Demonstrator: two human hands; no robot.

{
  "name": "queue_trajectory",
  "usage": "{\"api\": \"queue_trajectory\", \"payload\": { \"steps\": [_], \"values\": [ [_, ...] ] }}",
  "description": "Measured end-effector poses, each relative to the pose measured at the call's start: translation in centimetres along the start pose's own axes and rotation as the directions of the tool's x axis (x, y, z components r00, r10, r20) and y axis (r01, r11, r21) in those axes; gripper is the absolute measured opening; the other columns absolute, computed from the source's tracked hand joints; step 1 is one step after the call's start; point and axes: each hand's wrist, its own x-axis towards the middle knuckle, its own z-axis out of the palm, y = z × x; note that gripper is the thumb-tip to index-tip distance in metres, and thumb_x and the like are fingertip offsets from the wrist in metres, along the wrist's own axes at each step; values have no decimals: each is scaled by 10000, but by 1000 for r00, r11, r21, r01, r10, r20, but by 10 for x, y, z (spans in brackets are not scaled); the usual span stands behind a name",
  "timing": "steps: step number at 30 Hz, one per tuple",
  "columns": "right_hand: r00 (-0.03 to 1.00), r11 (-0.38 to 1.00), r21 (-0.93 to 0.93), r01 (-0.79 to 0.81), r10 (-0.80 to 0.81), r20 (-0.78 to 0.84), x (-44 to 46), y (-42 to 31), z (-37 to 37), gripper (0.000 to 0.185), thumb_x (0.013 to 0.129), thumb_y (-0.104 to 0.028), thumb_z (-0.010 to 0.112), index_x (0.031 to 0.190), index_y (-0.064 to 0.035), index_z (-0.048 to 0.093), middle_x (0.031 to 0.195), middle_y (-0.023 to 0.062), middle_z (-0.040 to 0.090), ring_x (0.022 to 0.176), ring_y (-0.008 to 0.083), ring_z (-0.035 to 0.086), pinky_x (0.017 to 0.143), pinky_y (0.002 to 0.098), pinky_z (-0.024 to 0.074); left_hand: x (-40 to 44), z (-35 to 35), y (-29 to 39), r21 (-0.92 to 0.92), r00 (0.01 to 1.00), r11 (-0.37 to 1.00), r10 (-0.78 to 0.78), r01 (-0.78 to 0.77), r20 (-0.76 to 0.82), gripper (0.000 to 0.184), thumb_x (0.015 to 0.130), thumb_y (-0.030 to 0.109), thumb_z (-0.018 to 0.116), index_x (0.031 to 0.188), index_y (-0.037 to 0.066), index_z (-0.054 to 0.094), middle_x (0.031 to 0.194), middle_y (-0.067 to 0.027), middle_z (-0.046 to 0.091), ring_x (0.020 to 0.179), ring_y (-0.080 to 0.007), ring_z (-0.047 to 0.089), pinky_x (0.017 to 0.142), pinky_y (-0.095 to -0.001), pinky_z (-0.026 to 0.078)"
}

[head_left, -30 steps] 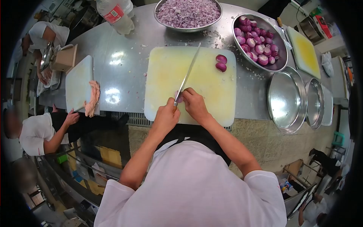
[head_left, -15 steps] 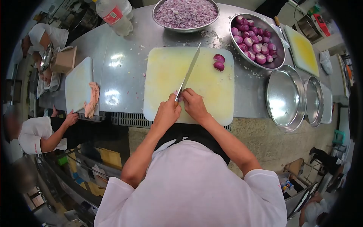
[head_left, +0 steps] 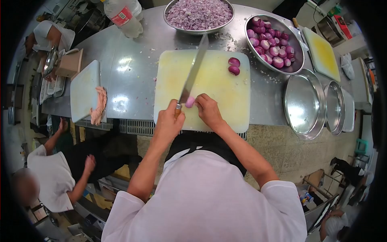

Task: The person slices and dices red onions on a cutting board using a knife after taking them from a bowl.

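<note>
My left hand (head_left: pixel 168 123) is wrapped round the wooden handle of a kitchen knife (head_left: pixel 195 70). The blade slants up and away over the white and yellow cutting board (head_left: pixel 169 72), its tip reaching past the board's far edge. Beside the base of the blade is a small peeled red onion piece (head_left: pixel 190 101), pinched at its right side by the curled fingers of my right hand (head_left: pixel 209 113). Two purple onion pieces (head_left: pixel 234 66) lie close together at the board's upper right.
A bowl of chopped onion (head_left: pixel 199 30) stands beyond the board. Right of it is a bowl of peeled onions (head_left: pixel 248 42), near empty metal pans (head_left: pixel 303 105). On the left are a plastic bottle (head_left: pixel 125 18), another board (head_left: pixel 84 90) with a pinkish cloth (head_left: pixel 98 105), and a co-worker (head_left: pixel 52 179).
The knife has swung left and lifted away from my right hand, bringing the onion piece into sight. My left hand moved left. The co-worker has turned and stepped back from the table.
</note>
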Motion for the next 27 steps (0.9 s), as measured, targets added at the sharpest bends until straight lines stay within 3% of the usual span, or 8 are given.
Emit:
{"api": "queue_trajectory", "payload": {
  "steps": [3, 5, 7, 9, 18, 22, 24, 27],
  "values": [
    [996, 996, -25, -91, 91, -2, 6, -9, 6, 140, 864, -38, 737, 966, 11, 654, 949, 174, 662, 815, 399, 678, 714, 463, 561, 5, -6, -27, -30, 997, 999, -18, 15, -73, 215, 932, 113, 629, 1071, -11, 521, 719, -271, 643, 699, -474, 684, 614, -523, 494],
    [987, 986, -59, -158, 158, -5, 12, -23, 13, 195, 860, -84, 759, 989, 10, 646, 967, 187, 649, 832, 411, 671, 723, 474, 558, 11, -3, -48, -49, 991, 999, 3, -10, -133, 156, 960, 126, 635, 1022, 9, 553, 603, -91, 562, 438, -186, 572, 447, -362, 440],
    [988, 982, -122, -144, 149, 34, 17, -34, 19, 271, 844, -135, 781, 1032, -1, 640, 1022, 203, 623, 888, 438, 655, 768, 510, 552, 11, 3, -58, -41, 993, 999, -1, -4, -120, 136, 963, 118, 606, 1017, 11, 543, 589, -82, 546, 424, -188, 565, 425, -355, 438],
    [983, 979, -117, -167, 175, 63, 20, -22, 18, 271, 838, -124, 778, 1042, -13, 639, 1058, 199, 603, 949, 437, 639, 812, 523, 544, 12, 15, -82, 1, 986, 990, -142, 142, -88, 171, 934, 140, 601, 1020, 14, 524, 668, -240, 626, 611, -422, 676, 587, -507, 512],
    [968, 852, -502, -152, 26, -249, 53, 53, -94, 252, 796, 76, 666, 1006, -57, 711, 1179, 149, 582, 1091, 386, 562, 855, 471, 550, 6, 11, -68, -93, 983, 980, -179, 175, -40, 165, 950, 99, 566, 1080, 11, 517, 609, -146, 609, 455, -272, 634, 437, -415, 503],
    [964, 827, -521, -213, 90, -251, 58, 53, -125, 236, 791, 50, 697, 996, -65, 718, 1218, 144, 582, 1130, 384, 561, 870, 480, 540, 6, 9, -63, -95, 980, 977, -196, 193, -30, 167, 951, 101, 568, 1083, 11, 519, 611, -151, 607, 452, -277, 631, 436, -422, 502],
    [962, 901, -419, -108, -12, -274, 65, 48, -149, 241, 793, -1, 736, 1025, -64, 733, 1202, 148, 603, 1138, 379, 572, 903, 483, 531, 6, 7, -64, -90, 973, 969, -230, 229, -12, 171, 952, 100, 568, 1086, 6, 520, 613, -156, 608, 453, -276, 633, 428, -425, 497],
    [892, 856, -483, -185, -60, -448, 98, 87, -208, 253, 813, -101, 782, 1062, -60, 756, 1099, 183, 670, 1069, 392, 635, 940, 478, 528, 7, 10, -71, -92, 987, 984, -153, 149, -41, 174, 951, 98, 567, 1086, 2, 514, 612, -157, 602, 450, -275, 628, 423, -428, 493]
  ]
}}
